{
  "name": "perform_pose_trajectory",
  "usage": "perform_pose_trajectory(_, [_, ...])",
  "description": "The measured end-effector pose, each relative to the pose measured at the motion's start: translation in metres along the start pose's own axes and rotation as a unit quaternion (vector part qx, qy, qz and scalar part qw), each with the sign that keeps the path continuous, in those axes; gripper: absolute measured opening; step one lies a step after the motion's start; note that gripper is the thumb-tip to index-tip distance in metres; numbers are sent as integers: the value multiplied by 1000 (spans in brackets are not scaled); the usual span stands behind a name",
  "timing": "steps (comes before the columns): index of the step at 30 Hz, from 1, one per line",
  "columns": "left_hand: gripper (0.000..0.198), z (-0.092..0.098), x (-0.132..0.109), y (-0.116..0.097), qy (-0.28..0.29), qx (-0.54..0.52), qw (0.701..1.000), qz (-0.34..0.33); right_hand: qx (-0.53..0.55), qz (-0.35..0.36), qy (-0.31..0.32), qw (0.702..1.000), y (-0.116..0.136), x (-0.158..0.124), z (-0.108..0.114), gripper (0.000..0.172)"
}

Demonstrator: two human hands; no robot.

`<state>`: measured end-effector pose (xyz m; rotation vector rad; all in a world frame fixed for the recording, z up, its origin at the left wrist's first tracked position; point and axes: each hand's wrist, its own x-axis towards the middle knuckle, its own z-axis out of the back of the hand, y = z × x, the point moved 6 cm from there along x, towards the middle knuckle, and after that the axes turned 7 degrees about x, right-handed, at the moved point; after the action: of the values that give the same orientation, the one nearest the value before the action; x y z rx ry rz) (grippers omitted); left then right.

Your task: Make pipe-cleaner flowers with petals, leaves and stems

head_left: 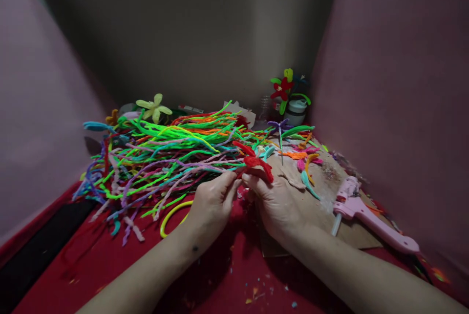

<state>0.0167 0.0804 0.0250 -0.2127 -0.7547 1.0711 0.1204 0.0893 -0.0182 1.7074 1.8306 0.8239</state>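
Both my hands meet in front of the pile, pinching a red pipe-cleaner flower [253, 161] whose petals stick up above the fingers. My left hand [214, 198] has thumb and forefinger closed at the flower's lower left side. Close beside it, my right hand [273, 201] grips the flower's base, thumb and fingers pressed together. The fingertips partly hide where the petals join. Right behind the hands spreads a big heap of loose pipe cleaners [172, 145] in green, lilac, orange, red and teal.
A pink hot glue gun [377, 223] lies on a cardboard sheet [311, 226] at the right, among loose petals. A purple flower [280, 127] stands behind. Farther back are a lidded jar [296, 110], a red flower [282, 88] and a pale yellow flower [154, 108]. A yellow ring [166, 219] lies left.
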Motion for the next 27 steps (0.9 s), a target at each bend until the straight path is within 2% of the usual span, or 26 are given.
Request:
perform_pose_trajectory(3, [20,-3,0,4,28,-65,995,68,-2,-12,2,1000,-3,0,0,17])
perform_pose_trajectory(5, [21,-4,1,5,56,-139,982,119,2,-19,13,1000,-2,1,-3,18])
perform_pose_trajectory(9, [22,-8,-1,5,113,-286,929,203,4,-21,47,999,2,2,-9,19])
perform_pose_trajectory(11, [26,-9,-3,4,128,-334,905,229,1,-20,45,999,4,2,-8,19])
perform_pose_trajectory(17, [28,-13,-4,6,161,-422,855,255,15,-14,59,998,6,3,-8,13])
perform_pose_trajectory(23, [20,-21,-7,8,227,-506,781,288,25,-26,73,997,4,3,-8,5])
perform_pose_trajectory(27, [22,-22,-8,6,252,-555,739,287,15,-28,95,995,4,3,-10,12])
